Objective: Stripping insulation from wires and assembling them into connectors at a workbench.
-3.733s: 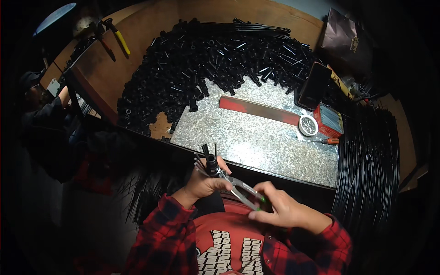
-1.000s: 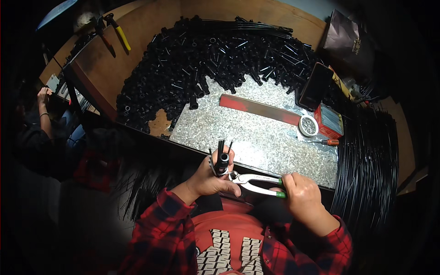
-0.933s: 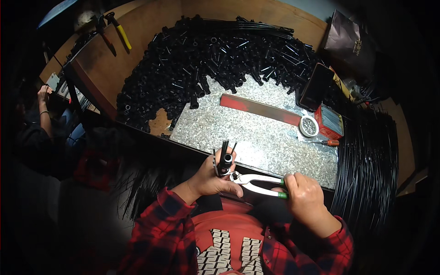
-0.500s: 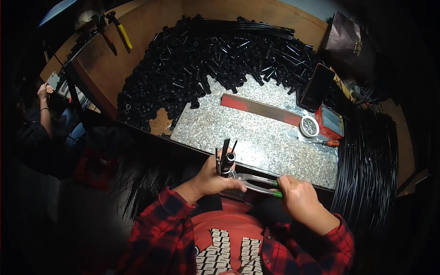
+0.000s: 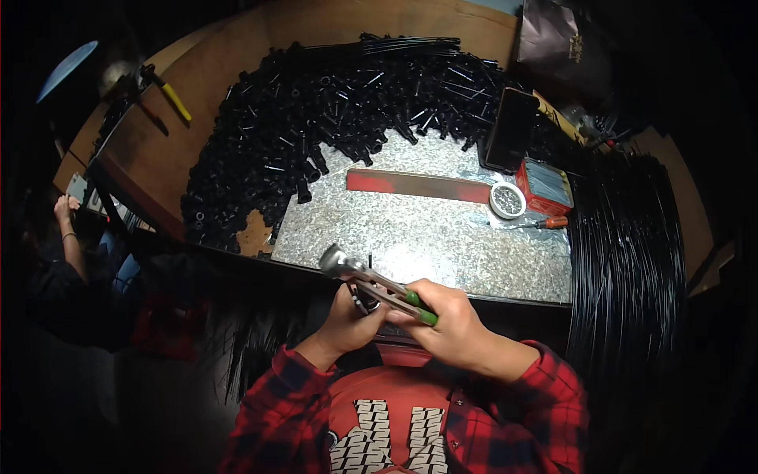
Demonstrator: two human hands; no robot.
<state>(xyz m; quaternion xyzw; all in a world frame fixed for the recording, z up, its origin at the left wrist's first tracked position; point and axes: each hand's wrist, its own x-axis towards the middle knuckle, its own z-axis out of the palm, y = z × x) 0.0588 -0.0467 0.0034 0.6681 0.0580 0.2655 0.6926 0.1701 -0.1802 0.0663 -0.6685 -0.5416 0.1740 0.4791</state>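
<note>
My right hand [image 5: 448, 317] is wrapped round the green grips of a pair of pliers [image 5: 377, 286]. Their broad metal head points to the upper left, raised above my left hand [image 5: 346, 322]. Closed fingers of that hand hold a black tubular part [image 5: 363, 300], mostly hidden by the pliers and the fingers. One thin black rod [image 5: 369, 260] sticks up behind the pliers. Both hands are close together in front of the bench's near edge.
A heap of black tubular parts [image 5: 339, 103] covers the back of the speckled board [image 5: 332, 225]. Across it lies a red-brown bar [image 5: 418, 186], near a white bowl [image 5: 507, 201], a phone [image 5: 508, 130] and a screwdriver [image 5: 549, 223]. Black rods [image 5: 628, 237] hang at right. Another person's hand [image 5: 66, 207] shows at left.
The pliers have come up off the black part, and their head now points to the upper left. My right hand has moved left, close to my left hand. The whole view has shifted.
</note>
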